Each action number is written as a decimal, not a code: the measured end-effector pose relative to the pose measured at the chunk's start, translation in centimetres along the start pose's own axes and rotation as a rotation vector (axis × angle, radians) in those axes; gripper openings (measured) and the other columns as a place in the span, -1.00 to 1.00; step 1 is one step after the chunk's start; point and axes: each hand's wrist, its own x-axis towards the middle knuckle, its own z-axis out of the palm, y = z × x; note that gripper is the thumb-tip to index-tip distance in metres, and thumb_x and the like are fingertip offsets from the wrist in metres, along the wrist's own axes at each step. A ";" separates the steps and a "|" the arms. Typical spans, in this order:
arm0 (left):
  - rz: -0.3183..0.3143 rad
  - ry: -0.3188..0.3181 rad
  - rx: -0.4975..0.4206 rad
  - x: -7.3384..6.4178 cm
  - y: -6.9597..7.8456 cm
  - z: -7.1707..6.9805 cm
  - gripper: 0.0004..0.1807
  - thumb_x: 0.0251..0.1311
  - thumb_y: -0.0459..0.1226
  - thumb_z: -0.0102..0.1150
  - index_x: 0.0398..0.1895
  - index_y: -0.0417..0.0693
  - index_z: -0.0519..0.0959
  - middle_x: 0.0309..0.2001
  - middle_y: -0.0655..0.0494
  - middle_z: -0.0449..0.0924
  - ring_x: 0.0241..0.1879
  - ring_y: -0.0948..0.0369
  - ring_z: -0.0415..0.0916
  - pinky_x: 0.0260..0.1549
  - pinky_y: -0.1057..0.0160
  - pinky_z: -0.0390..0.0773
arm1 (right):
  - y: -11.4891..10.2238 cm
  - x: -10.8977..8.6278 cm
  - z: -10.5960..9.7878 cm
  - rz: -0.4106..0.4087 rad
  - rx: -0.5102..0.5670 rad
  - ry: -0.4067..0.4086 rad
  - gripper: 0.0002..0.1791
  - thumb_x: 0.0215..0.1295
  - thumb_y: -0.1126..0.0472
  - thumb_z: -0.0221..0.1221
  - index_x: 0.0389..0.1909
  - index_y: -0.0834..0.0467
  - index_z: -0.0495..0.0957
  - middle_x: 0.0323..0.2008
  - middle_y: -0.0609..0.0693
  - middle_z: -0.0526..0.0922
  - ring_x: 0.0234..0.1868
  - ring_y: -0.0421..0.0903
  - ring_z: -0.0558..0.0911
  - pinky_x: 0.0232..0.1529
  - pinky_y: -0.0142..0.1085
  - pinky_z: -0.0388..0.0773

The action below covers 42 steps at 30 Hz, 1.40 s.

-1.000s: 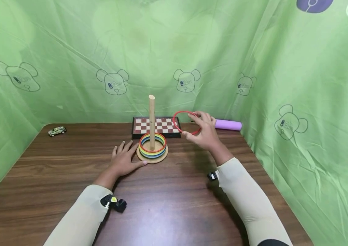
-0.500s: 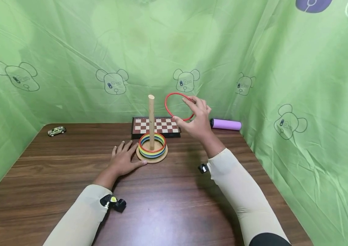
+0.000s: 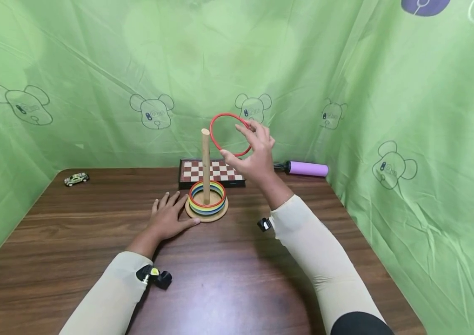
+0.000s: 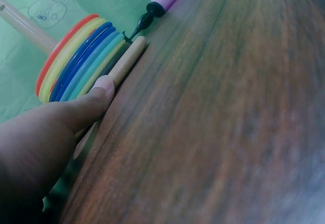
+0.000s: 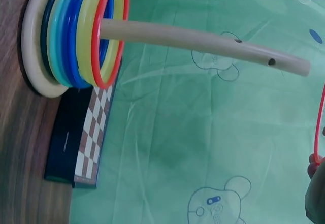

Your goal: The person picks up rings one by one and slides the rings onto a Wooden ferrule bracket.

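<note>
A wooden peg (image 3: 206,160) rises from a round wooden base (image 3: 207,219) on the table. Around it lies a stack of coloured rings (image 5: 84,36), red on top, with yellow, blue and turquoise below. My left hand (image 3: 167,221) rests beside the base with fingers spread, its thumb (image 4: 104,86) against the rim in the left wrist view. My right hand (image 3: 255,156) pinches another red ring (image 3: 228,114) between thumb and fingers. That ring is raised and tilted, just right of the peg's top. Only its edge and some fingertips show in the right wrist view.
Behind the peg lies a checkered game board (image 3: 228,171). A purple-barrelled hand pump (image 3: 308,168) lies at the back right, partly behind my right hand. A small toy car (image 3: 76,179) stands at the back left. Green cloth (image 3: 94,70) hangs around the table.
My right hand has lifted the red ring from in front of the pump, up and to the left, close to the peg's top. The left hand has stayed at the base.
</note>
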 end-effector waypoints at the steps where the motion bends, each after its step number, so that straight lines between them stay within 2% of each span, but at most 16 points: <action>1: -0.001 -0.001 0.007 0.0 0.0 0.0 0.21 0.23 0.52 0.24 0.77 0.05 0.19 0.75 -0.26 0.07 0.75 -0.39 -0.19 0.62 -0.56 -0.25 | -0.1 0.0 0.2 -0.003 -0.001 -0.002 -0.18 0.11 -0.12 0.53 0.38 0.16 0.67 0.43 0.20 0.53 0.47 0.17 0.38 0.46 0.26 0.12; 9: -0.005 -0.014 0.016 0.0 0.0 0.0 0.22 0.23 0.55 0.20 0.78 0.07 0.17 0.76 -0.25 0.06 0.75 -0.37 -0.20 0.63 -0.55 -0.25 | -0.4 0.0 2.0 0.005 -0.029 -0.031 -0.15 0.12 -0.14 0.55 0.41 0.15 0.63 0.40 0.17 0.55 0.44 0.17 0.40 0.42 0.28 0.17; 17: -0.007 -0.002 0.008 -0.2 0.0 -0.1 0.21 0.22 0.52 0.25 0.76 0.03 0.21 0.74 -0.28 0.10 0.74 -0.40 -0.17 0.62 -0.57 -0.23 | -0.6 -0.4 3.1 0.046 -0.025 -0.116 -0.11 0.16 -0.15 0.55 0.46 0.18 0.58 0.40 0.14 0.53 0.46 0.13 0.39 0.42 0.26 0.17; 26: -0.013 -0.013 0.018 -0.2 0.0 -0.2 0.22 0.23 0.54 0.21 0.77 0.05 0.19 0.74 -0.27 0.09 0.75 -0.39 -0.18 0.63 -0.56 -0.24 | 0.8 -2.8 4.7 0.136 -0.067 -0.237 -0.06 0.18 -0.24 0.54 0.52 0.10 0.54 0.48 0.07 0.50 0.47 0.06 0.40 0.39 0.21 0.26; 32: -0.014 -0.013 0.017 -0.1 -0.1 -0.2 0.21 0.24 0.54 0.21 0.77 0.05 0.19 0.75 -0.27 0.08 0.75 -0.39 -0.19 0.63 -0.55 -0.25 | 1.6 -4.6 5.6 0.210 -0.047 -0.299 -0.04 0.17 -0.28 0.54 0.53 0.07 0.52 0.52 0.07 0.48 0.50 0.05 0.39 0.47 0.23 0.23; 42: -0.008 -0.011 0.019 0.1 0.0 -0.2 0.23 0.23 0.55 0.20 0.77 0.04 0.18 0.75 -0.26 0.07 0.75 -0.38 -0.19 0.63 -0.55 -0.26 | 2.8 -6.8 6.7 0.242 -0.042 -0.442 0.01 0.18 -0.29 0.55 0.57 0.08 0.46 0.53 0.08 0.50 0.57 0.12 0.37 0.50 0.30 0.15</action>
